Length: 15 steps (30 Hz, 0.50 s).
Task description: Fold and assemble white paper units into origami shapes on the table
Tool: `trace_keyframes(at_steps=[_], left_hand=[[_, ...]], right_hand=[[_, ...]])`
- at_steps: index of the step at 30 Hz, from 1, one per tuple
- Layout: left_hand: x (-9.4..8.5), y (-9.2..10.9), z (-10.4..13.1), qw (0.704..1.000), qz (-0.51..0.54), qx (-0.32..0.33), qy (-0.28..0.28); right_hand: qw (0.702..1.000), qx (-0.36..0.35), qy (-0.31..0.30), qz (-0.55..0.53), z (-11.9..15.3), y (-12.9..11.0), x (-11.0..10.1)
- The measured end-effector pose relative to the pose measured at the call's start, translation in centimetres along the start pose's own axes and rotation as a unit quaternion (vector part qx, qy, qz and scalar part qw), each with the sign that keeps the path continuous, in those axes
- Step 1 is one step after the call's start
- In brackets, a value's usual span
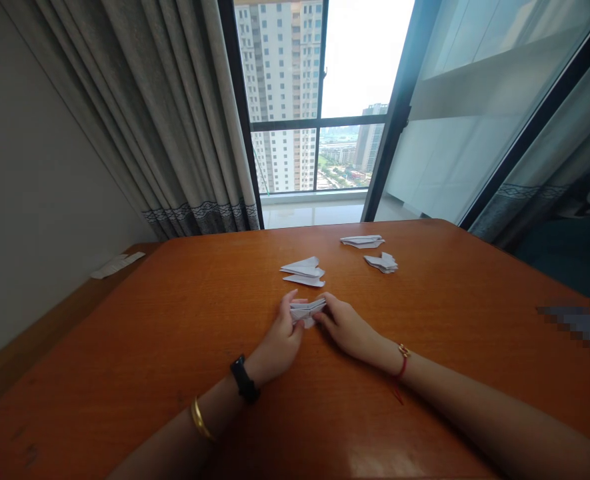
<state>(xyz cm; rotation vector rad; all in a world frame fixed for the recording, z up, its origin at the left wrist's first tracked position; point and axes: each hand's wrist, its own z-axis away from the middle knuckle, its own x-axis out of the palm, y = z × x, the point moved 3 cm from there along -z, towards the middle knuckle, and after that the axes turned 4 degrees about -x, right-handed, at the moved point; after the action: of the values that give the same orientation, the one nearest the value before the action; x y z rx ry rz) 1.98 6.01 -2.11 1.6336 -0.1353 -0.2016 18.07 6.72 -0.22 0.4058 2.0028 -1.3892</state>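
Well left of the paper, beyond the side of the table, note a pale slip. At the paper's left end, find the left hand, with a bangle and a watch on that arm, clamped on the paper, thumb to the near side and fingers beyond. Just past the paper, slightly left, see white folds lying on the table. At the paper's right end, find the right hand, a bracelet at the wrist, likewise pinched on the paper. Beyond the paper to the right, see a slim fold and, just nearer, a stubby fold.

Probably best to steady the paper with the left hand, line up the layers edge to edge, then press along each crease with the right thumb. Pinch lightly, to avoid buckling the loose layers.

Cannot count the layers, partly covered by fingers, nor tell whether resting on the table or just above. Hard to say how many pieces in the white folds. Far right of the paper, make out nothing in the pixelated patch. Both forearms cut off by the frame.
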Motion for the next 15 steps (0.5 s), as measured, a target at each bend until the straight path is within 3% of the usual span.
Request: trace_keyframes(at_steps=[5,10,15], left_hand=[[-0.51,0.56,-0.23,1.000,-0.017,0.000,0.011],[-0.53,0.07,0.01,0.994,-0.098,0.024,0.041],[-0.44,0.42,-0.13,0.999,-0.020,0.021,0.016]], right_hand=[[1.000,-0.009,0.005,0.003,-0.16,0.61,-0.79],[1.000,-0.003,-0.022,0.012,0.00,0.60,-0.64],[0.999,-0.011,-0.019,-0.032,-0.09,0.47,-1.06]])
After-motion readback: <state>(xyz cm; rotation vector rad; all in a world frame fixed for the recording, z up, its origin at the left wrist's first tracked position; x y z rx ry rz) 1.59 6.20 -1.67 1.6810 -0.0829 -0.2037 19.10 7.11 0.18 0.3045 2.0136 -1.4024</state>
